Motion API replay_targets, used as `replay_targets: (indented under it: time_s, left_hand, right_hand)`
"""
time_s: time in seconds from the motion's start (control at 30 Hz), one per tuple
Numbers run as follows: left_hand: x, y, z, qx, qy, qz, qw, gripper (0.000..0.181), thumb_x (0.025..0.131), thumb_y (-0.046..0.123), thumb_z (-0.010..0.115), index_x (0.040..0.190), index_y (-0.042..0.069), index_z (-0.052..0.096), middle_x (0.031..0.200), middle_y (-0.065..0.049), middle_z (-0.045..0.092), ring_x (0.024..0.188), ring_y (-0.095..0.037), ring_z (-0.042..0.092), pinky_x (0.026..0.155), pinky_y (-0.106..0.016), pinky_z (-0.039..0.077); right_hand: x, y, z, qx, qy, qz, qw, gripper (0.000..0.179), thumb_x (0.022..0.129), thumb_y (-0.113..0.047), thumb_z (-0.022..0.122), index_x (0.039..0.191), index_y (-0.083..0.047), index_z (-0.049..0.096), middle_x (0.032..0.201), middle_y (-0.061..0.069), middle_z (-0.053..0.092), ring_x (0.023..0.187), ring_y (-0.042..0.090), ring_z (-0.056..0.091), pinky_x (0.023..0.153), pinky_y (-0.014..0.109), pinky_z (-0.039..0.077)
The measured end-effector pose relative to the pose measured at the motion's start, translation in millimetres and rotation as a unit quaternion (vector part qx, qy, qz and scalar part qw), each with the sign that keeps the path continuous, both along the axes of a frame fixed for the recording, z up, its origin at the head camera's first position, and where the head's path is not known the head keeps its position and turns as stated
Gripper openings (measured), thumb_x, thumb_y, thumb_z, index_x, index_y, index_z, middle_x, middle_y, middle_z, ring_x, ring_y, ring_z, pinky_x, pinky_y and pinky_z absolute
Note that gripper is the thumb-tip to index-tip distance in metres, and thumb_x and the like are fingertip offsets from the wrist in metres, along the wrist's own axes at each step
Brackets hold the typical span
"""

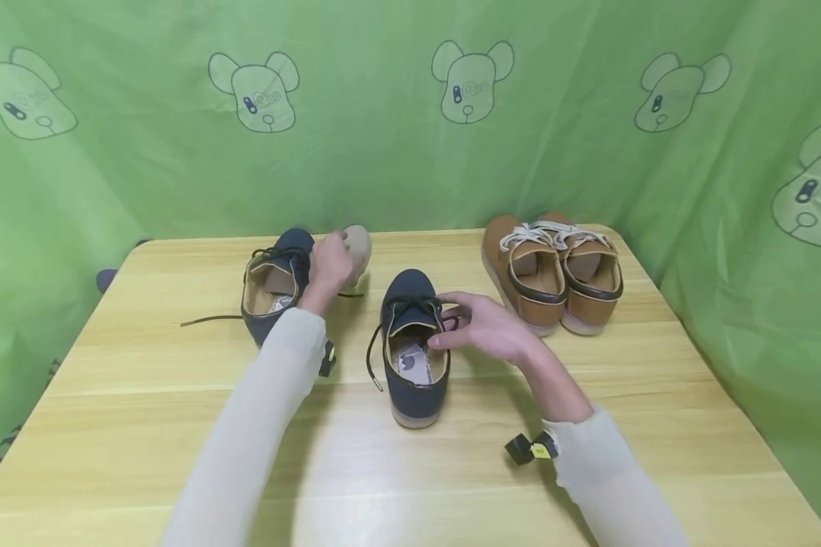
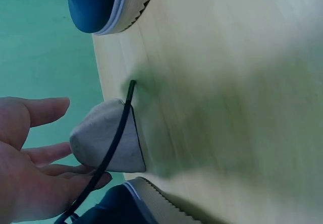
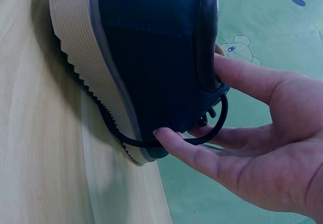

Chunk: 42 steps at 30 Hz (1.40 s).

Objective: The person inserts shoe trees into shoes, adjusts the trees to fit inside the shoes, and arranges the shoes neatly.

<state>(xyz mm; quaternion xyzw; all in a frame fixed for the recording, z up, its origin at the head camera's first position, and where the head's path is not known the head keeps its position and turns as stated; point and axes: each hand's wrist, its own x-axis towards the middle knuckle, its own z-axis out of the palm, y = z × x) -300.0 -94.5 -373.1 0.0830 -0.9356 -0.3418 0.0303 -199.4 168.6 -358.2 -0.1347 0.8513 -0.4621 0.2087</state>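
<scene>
My left hand [image 1: 331, 262] is at the back of the table, between a navy shoe [image 1: 274, 285] and a rounded grey-beige piece [image 1: 359, 247] shaped like a shoe-toe insert. In the left wrist view its thumb stands apart while the fingers lie against that piece [image 2: 108, 138]. A dark lace [image 2: 117, 138] crosses in front of it. My right hand [image 1: 486, 327] is at the right side of a second navy shoe [image 1: 417, 391], which sits upright with untied laces. Its thumb is by the shoe's collar [image 3: 207, 37], and a fingertip touches the outer side near the lace [image 3: 222, 115].
Two tan shoes [image 1: 540, 296] with white laces stand together at the back right of the wooden table [image 1: 356, 479]. A green printed curtain [image 1: 376, 121] hangs behind and at both sides. The left navy shoe's lace [image 1: 212, 320] trails over the table.
</scene>
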Motion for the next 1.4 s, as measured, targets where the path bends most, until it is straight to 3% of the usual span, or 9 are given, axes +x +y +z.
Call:
replay_targets:
  time_s: [0.17,0.53,0.7,0.93,1.23,1.4]
  left_hand:
    - [1.4,-3.3,-7.5,0.011,0.007,0.004,0.9999,0.062,0.088,0.018,0.067,0.147,0.01,0.052,0.142,-0.016,0.06,0.129,-0.045,0.055,0.106,-0.054,0.047]
    - [-0.5,-5.3,-22.2,-0.013,0.015,0.01,0.9998,0.052,0.092,0.02,0.067,0.141,0.006,0.057,0.138,-0.021,0.062,0.124,-0.044,0.059,0.106,-0.051,0.048]
    - [1.8,-5.9,-18.9,-0.019,0.004,0.0,0.9998,0.046,0.094,0.018,0.064,0.139,0.006,0.06,0.137,-0.023,0.062,0.122,-0.044,0.06,0.105,-0.052,0.049]
    - [3.4,-7.8,-18.2,-0.022,0.016,-0.013,0.9995,0.047,0.092,0.016,0.065,0.138,0.006,0.061,0.135,-0.023,0.064,0.121,-0.044,0.061,0.104,-0.052,0.05]
    - [5.2,-7.9,-19.1,-0.024,0.047,-0.015,0.9985,0.043,0.089,0.018,0.072,0.13,0.005,0.067,0.127,-0.022,0.068,0.116,-0.043,0.064,0.101,-0.052,0.052]
    - [7.6,-7.2,-16.4,-0.03,0.06,-0.023,0.9975,0.038,0.091,0.018,0.071,0.127,0.005,0.069,0.125,-0.023,0.069,0.114,-0.043,0.065,0.099,-0.052,0.053]
  right_hand:
    - [-0.6,0,0.4,0.001,0.0,0.002,1.0,0.09,0.08,-0.026,0.086,0.154,-0.006,0.04,0.124,0.015,0.069,0.116,0.029,0.065,0.106,0.046,0.047]
    - [-2.4,3,-1.6,-0.012,-0.008,0.009,0.9999,0.089,0.081,-0.026,0.086,0.154,-0.005,0.039,0.125,0.016,0.069,0.117,0.028,0.064,0.109,0.047,0.044]
    - [-2.8,4,-1.0,-0.021,-0.018,0.017,0.9995,0.09,0.082,-0.025,0.085,0.155,-0.004,0.037,0.126,0.016,0.068,0.115,0.026,0.065,0.11,0.047,0.043]
    - [-2.5,6,-1.2,-0.028,-0.023,0.024,0.9991,0.087,0.083,-0.022,0.084,0.155,-0.005,0.038,0.118,0.013,0.068,0.107,0.023,0.064,0.102,0.039,0.046]
    - [-0.4,5,-1.2,-0.016,-0.011,0.013,0.9997,0.085,0.086,-0.033,0.081,0.155,-0.006,0.039,0.135,0.016,0.064,0.129,0.03,0.059,0.114,0.048,0.041]
    - [0.3,4,-0.5,-0.003,0.002,0.008,1.0,0.08,0.088,-0.041,0.078,0.153,-0.009,0.043,0.137,0.016,0.063,0.132,0.031,0.057,0.114,0.049,0.041]
